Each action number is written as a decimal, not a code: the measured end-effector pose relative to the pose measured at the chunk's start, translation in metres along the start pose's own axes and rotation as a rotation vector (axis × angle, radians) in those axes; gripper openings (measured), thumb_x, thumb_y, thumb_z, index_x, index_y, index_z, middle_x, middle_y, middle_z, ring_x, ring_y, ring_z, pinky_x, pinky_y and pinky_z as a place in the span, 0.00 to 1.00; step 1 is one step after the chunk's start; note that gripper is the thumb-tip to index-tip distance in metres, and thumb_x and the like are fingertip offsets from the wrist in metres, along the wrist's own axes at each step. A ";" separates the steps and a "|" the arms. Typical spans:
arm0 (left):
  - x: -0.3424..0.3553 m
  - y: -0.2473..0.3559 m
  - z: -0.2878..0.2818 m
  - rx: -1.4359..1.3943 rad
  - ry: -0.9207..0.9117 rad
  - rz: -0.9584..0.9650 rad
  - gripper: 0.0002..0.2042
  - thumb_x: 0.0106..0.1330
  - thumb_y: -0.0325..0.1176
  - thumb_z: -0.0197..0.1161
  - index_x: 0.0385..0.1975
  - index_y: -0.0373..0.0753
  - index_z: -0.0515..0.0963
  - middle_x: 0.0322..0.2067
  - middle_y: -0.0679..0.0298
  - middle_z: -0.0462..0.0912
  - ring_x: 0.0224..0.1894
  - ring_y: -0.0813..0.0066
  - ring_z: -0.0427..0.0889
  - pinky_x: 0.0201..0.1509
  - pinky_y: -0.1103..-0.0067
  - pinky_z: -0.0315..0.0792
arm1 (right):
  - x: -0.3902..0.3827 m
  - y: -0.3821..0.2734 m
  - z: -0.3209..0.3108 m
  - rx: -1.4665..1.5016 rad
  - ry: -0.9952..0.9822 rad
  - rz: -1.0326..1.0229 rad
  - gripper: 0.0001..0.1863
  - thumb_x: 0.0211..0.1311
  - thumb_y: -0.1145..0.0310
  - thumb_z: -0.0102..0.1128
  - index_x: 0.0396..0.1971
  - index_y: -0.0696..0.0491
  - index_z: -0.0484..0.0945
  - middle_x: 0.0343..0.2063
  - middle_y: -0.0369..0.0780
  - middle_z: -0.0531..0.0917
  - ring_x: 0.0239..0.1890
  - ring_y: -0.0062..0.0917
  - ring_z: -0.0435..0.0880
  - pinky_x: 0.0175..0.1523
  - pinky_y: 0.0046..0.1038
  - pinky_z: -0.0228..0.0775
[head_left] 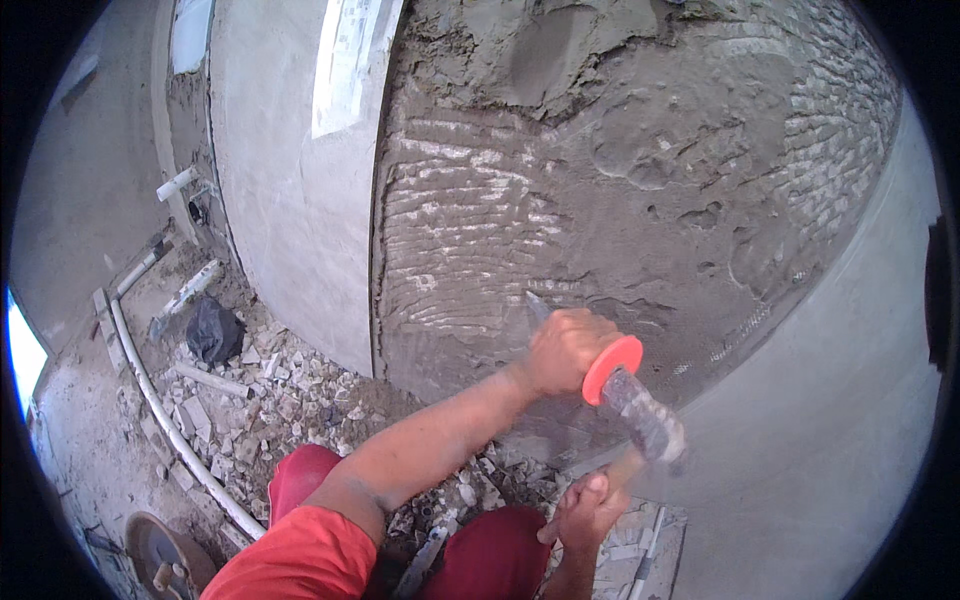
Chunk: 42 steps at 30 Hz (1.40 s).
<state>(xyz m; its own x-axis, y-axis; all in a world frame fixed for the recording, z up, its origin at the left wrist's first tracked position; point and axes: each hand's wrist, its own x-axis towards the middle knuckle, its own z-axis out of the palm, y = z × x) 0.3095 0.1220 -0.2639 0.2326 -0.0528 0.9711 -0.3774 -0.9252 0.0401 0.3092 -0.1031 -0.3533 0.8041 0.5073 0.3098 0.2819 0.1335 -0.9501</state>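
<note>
My left hand point(572, 350) is closed around a chisel point(538, 308), just below its round orange hand guard point(612, 370). The pointed tip meets the grey mortar wall point(600, 240), near the lower edge of a ridged patch point(460, 220). Lower and to the right, my right hand point(590, 512) grips the wooden handle of a hammer point(627, 468). The hammer head, smeared by motion, is at the chisel's struck end; whether they touch I cannot tell. Part of the chisel's shaft is hidden by my left fingers.
Broken tile and mortar rubble point(290, 400) covers the floor beneath the wall. At left lie a long white pipe point(160, 415), a black plastic bag point(214, 330) and a round bucket point(140, 535). Smooth grey panels point(290, 180) flank the rough wall; my red-clad knees point(490, 555) are close below.
</note>
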 end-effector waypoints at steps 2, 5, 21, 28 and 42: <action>-0.003 -0.003 0.002 0.048 0.008 0.010 0.10 0.46 0.34 0.66 0.27 0.38 0.79 0.22 0.62 0.80 0.26 0.63 0.82 0.30 0.70 0.74 | -0.002 -0.011 -0.005 0.027 0.025 -0.022 0.30 0.66 0.39 0.53 0.25 0.54 0.64 0.11 0.34 0.66 0.09 0.20 0.66 0.13 0.23 0.59; 0.000 -0.004 0.005 0.047 0.016 0.002 0.09 0.47 0.35 0.65 0.26 0.39 0.79 0.22 0.62 0.80 0.26 0.62 0.82 0.31 0.69 0.75 | -0.006 0.004 -0.018 0.331 0.057 -0.134 0.28 0.68 0.41 0.52 0.23 0.53 0.63 0.11 0.33 0.65 0.09 0.20 0.66 0.13 0.23 0.59; 0.011 0.016 0.016 0.027 -0.034 0.011 0.10 0.45 0.34 0.65 0.28 0.39 0.81 0.24 0.63 0.82 0.27 0.65 0.83 0.31 0.71 0.75 | -0.012 0.025 -0.048 0.605 0.292 -0.176 0.28 0.70 0.36 0.43 0.35 0.51 0.59 0.11 0.34 0.62 0.07 0.19 0.59 0.11 0.23 0.58; 0.016 0.010 0.023 -0.017 -0.010 0.013 0.10 0.47 0.33 0.65 0.30 0.40 0.81 0.24 0.64 0.81 0.27 0.65 0.83 0.30 0.71 0.75 | -0.010 0.072 -0.063 -0.053 0.249 -0.269 0.33 0.65 0.33 0.49 0.40 0.52 0.61 0.16 0.33 0.65 0.13 0.18 0.64 0.17 0.21 0.62; 0.021 0.007 0.024 -0.020 0.019 -0.026 0.08 0.46 0.32 0.66 0.25 0.40 0.78 0.21 0.63 0.79 0.25 0.63 0.82 0.29 0.70 0.74 | 0.015 0.014 -0.034 0.182 -0.002 0.046 0.21 0.70 0.48 0.54 0.29 0.50 0.62 0.14 0.32 0.61 0.11 0.17 0.62 0.14 0.22 0.56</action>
<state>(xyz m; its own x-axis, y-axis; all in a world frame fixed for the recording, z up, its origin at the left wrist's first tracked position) 0.3330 0.1053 -0.2486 0.2256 -0.0210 0.9740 -0.3891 -0.9185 0.0703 0.3431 -0.1230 -0.3611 0.8129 0.5182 0.2658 0.1453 0.2615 -0.9542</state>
